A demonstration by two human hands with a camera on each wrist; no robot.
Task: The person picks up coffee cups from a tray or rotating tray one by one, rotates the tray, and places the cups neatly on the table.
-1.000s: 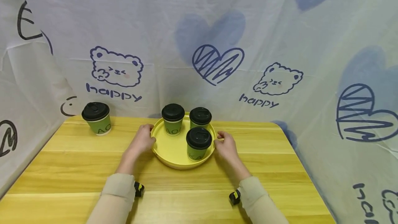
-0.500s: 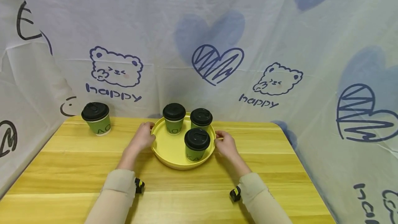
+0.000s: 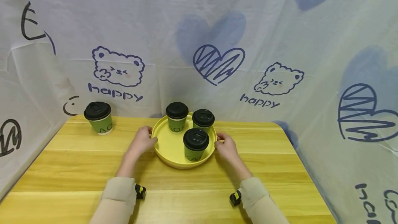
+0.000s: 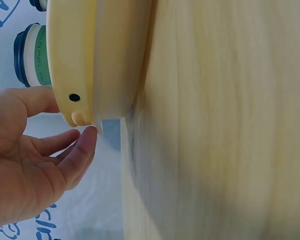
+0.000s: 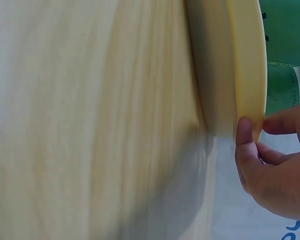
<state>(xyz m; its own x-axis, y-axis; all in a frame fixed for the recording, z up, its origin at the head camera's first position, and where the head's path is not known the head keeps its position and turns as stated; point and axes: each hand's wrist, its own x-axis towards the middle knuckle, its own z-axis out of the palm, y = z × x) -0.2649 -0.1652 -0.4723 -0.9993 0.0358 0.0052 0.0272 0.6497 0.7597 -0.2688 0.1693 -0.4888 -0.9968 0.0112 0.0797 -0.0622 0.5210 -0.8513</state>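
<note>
A round yellow tray [image 3: 169, 149] stands on the wooden table near its back edge. Three green paper cups with black lids stand upright on it: a back-left cup [image 3: 176, 124], a back-right cup [image 3: 203, 118] and a front cup [image 3: 195, 152]. My left hand [image 3: 142, 141] holds the tray's left rim, the thumb over the edge and the fingertips at the outer wall in the left wrist view. On the opposite side my right hand [image 3: 227, 148] pinches the rim; the right wrist view shows its fingertips [image 5: 245, 131] against the outer wall.
Another lidded green cup [image 3: 101, 124] stands at the table's back left corner. Behind the table [image 3: 186, 196] hangs a white cloth [image 3: 174, 82] printed with hearts and bears. A small black device [image 3: 235, 198] sits at each wrist.
The tray has turned slightly clockwise as seen from above. Its back cups have shifted right and its front cup left. Both hands keep their places at the rim.
</note>
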